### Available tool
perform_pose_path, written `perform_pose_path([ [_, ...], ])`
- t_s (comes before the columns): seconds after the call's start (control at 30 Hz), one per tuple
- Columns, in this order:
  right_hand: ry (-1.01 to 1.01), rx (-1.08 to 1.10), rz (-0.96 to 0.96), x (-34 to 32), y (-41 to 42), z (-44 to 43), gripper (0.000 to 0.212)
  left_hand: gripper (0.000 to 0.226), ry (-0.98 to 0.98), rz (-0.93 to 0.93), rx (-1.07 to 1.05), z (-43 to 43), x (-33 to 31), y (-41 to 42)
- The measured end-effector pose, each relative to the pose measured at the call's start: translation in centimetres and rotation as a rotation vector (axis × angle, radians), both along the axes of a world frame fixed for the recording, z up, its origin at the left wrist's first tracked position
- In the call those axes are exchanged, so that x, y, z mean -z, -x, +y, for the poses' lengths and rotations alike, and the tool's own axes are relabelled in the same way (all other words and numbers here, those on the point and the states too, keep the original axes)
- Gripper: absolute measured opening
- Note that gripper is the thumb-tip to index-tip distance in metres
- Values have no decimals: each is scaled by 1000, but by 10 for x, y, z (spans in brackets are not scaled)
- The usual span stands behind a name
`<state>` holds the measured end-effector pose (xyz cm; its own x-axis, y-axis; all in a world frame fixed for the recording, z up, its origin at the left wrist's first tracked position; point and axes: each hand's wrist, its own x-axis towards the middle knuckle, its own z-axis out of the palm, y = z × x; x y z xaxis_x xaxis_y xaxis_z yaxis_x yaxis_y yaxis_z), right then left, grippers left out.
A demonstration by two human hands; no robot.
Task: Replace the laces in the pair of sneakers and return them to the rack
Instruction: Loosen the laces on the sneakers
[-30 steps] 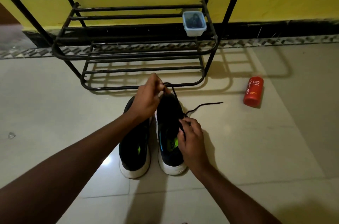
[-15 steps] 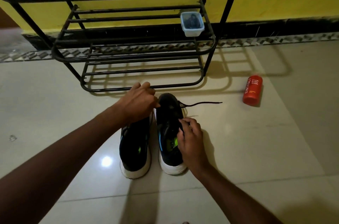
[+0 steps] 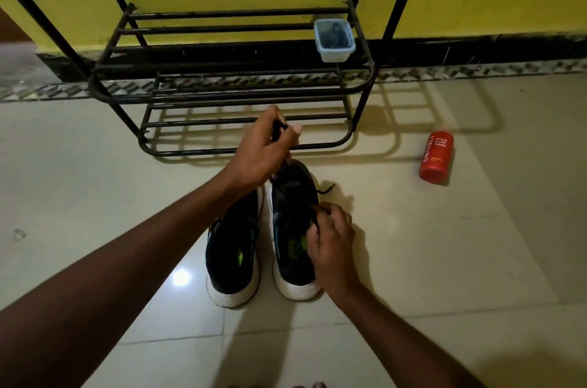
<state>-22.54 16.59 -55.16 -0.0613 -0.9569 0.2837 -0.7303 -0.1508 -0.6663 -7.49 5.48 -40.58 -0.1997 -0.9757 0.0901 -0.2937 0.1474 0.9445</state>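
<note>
1. The left hand (image 3: 265,149) is pinching the black lace (image 3: 279,129) in its grip and holding it up at 12 o'clock, probably pulling slack through.
2. The right hand (image 3: 332,238) is pinching the lace in its grip at the eyelets of the right sneaker (image 3: 292,264), steadying it.
3. Both sneakers, black with white soles, are sitting on the floor, 6 o'clock of the rack (image 3: 247,151).

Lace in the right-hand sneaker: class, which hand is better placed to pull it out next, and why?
Probably left: the left hand pinches the lace, raised above the toe; the right hand pinches it low, against the sneaker.
</note>
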Motion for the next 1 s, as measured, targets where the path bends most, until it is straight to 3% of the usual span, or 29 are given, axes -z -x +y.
perform_pose_path([
  [0.07, -12, 0, -6, -1, 0, 0, 37, 16, 129, -463, 46, -3, 28, -13],
  [0.17, -21, 2, -14, -2, 0, 0, 39, 25, 145, -1147, 209, -2, 58, -29],
  [0.23, -22, 3, -11, -2, -1, 1, 39, 30, 126, -1318, 278, 1, 68, -33],
  [0.3, -14, 7, -10, -2, -1, 1, 39, 30, 116, -1183, 256, 0, 69, -34],
  [0.43, -17, 28, 3, -2, -1, 1, 39, 26, 184, -552, 2, 1, 54, -24],
  [0.5, -33, 36, 17, -2, -1, 1, 40, 31, 63, -217, -26, -2, 40, -15],
  [0.57, -44, 39, 28, -3, 0, 2, 41, 37, -30, -66, -5, -4, 29, -9],
  [0.6, -48, 40, 31, -4, 0, 2, 41, 36, 16, -143, 15, -5, 28, -8],
  [0.7, -61, 37, 38, -5, -1, 2, 41, 11, 321, -736, 157, -5, 44, -9],
  [0.8, -64, 32, 43, -6, -2, 2, 41, 29, 301, -1125, 244, -1, 56, -11],
  [0.87, -59, 34, 43, -5, -1, 2, 41, 31, 219, -1251, 246, 1, 54, -11],
  [1.0, -78, 35, 39, -4, 0, 2, 40, 30, 91, -1161, 206, 0, 49, -12],
])
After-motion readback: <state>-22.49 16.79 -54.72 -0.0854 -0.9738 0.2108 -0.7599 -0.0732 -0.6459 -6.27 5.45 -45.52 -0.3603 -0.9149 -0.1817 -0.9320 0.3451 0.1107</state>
